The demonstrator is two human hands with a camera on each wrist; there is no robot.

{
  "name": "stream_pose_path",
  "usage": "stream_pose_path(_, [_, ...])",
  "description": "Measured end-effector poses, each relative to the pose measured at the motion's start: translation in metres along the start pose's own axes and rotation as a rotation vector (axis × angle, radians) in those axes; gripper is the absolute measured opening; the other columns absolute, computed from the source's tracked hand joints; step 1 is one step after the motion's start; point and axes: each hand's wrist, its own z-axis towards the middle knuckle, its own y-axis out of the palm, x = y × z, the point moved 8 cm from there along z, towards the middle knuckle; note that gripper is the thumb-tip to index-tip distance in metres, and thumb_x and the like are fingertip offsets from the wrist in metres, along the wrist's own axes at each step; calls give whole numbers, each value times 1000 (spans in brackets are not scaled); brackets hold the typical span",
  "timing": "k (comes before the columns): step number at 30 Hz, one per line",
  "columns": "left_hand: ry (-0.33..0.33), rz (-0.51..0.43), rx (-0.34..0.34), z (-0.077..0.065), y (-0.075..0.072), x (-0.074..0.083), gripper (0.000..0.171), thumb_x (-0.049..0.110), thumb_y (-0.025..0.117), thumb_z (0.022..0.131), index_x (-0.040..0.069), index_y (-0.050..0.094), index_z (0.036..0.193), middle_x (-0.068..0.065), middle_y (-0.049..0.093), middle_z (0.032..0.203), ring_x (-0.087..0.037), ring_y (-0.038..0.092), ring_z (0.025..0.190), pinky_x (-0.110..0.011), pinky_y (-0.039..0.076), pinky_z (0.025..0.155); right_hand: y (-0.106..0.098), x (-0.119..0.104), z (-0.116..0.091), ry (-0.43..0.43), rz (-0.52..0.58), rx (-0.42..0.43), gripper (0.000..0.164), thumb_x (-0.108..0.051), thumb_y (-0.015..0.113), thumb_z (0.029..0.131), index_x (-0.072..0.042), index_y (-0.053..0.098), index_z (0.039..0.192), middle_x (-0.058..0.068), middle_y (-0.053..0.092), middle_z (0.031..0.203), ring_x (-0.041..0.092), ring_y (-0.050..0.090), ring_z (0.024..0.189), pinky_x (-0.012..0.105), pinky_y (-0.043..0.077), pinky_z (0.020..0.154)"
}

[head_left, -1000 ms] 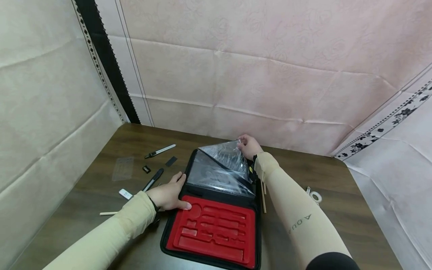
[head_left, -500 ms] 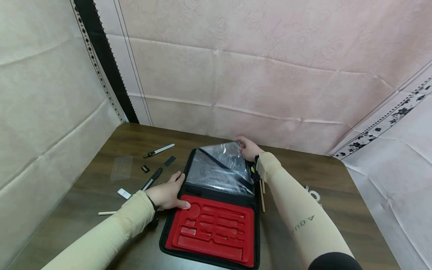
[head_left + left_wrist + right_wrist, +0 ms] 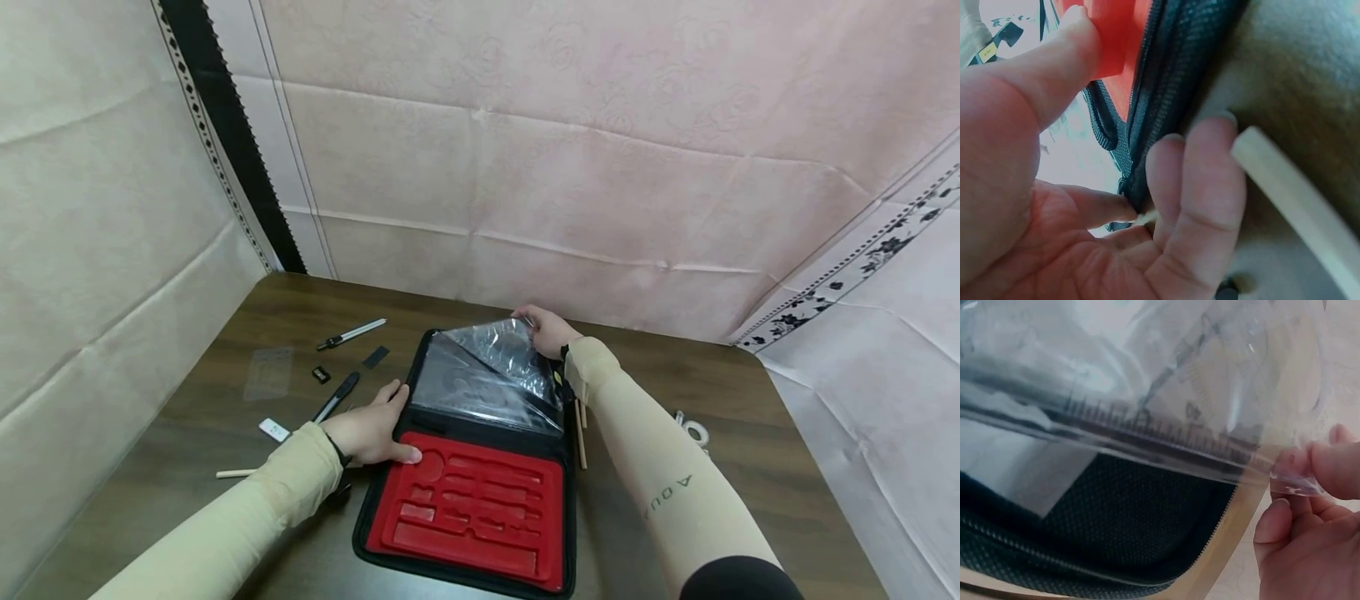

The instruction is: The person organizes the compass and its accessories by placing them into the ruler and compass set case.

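Note:
A black zip case [image 3: 480, 432] lies unfolded on the table, its near half filled by a red moulded tray [image 3: 467, 552] with bare recesses. My left hand [image 3: 373, 432] holds the case's left edge, thumb on the red tray [image 3: 1113, 37] and fingers along the zipper side. With thumb and fingers, my right hand [image 3: 551, 331] pinches the corner of a clear plastic bag [image 3: 1116, 375] over the far half. Ruler-like scale marks show through the bag in the right wrist view. Part of the bag's far corner is hidden by the hand.
Left of the case lie a compass-like tool [image 3: 351, 334], a black-handled tool [image 3: 337, 395], a white eraser [image 3: 274, 430], a small sharpener [image 3: 321, 375], a dark strip [image 3: 376, 357] and a clear sheet [image 3: 268, 373]. Wooden sticks [image 3: 581, 433] and a white ring [image 3: 697, 433] lie right.
My right hand has shifted slightly left with the bag's corner, and the plastic has changed its folds. The left hand keeps its place on the case's edge.

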Motion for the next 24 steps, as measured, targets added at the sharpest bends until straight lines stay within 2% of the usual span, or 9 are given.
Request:
stream_pose_path(2, [-6,2,-1,0,0,-1,107,47,77,79,1,14,153,-21,7,158,-37,47,124,-43,45,92,-1,1,1,-2,0,-1,46,4,37,98,-15,46,138,16,53,122,19,49,69,30,40,61])
stream_pose_path(4, [-10,4,-4,0,0,0,107,47,77,79,1,14,153,-21,7,158,-36,48,123,-42,46,90,-2,2,2,-13,-7,6,48,8,35,95,-13,47,137,16,50,132,25,55,90,33,41,69])
stream_pose_path(6, [-15,8,-9,-1,-1,1,107,47,77,79,1,14,153,-21,7,158,-36,50,121,-40,48,85,-3,5,3,-15,-3,8,49,9,35,94,-12,48,136,15,46,139,28,50,111,35,40,75])
stream_pose_path(9, [-20,12,-12,-2,-1,1,107,47,77,79,1,15,153,-21,7,158,-36,50,120,-40,48,84,-1,8,5,-17,4,1,45,6,38,97,-13,49,136,15,42,145,28,46,121,34,41,75])
stream_pose_path(12, [-17,16,-9,-1,0,-1,107,47,77,79,0,15,153,-21,7,158,-37,48,123,-42,47,89,0,7,4,-22,12,-5,43,3,40,99,-14,50,136,15,43,144,27,49,111,31,43,66])
stream_pose_path(16, [-15,13,-6,0,1,-3,107,48,76,79,1,14,153,-21,6,158,-37,45,127,-45,44,95,-3,4,2,-42,0,15,41,3,40,98,-13,51,135,17,56,117,24,54,87,28,42,62])
stream_pose_path(20, [-8,9,-13,0,1,-1,107,49,76,80,2,14,153,-21,5,158,-35,51,119,-39,48,81,-6,6,-1,-15,-15,28,41,5,38,97,-13,52,132,14,55,93,20,49,70,29,41,61])
stream_pose_path(23, [-12,9,-19,0,0,0,107,48,76,80,3,14,154,-20,5,159,-33,56,112,-35,48,71,-1,3,-2,-21,-28,13,42,5,37,98,-13,52,132,13,55,101,20,51,75,30,41,64])
stream_pose_path(24, [-14,16,-18,0,0,0,107,49,76,80,2,14,153,-20,5,158,-34,55,113,-36,48,73,1,0,-1,-34,-34,5,42,5,37,98,-13,52,133,14,56,106,21,51,80,31,41,67])
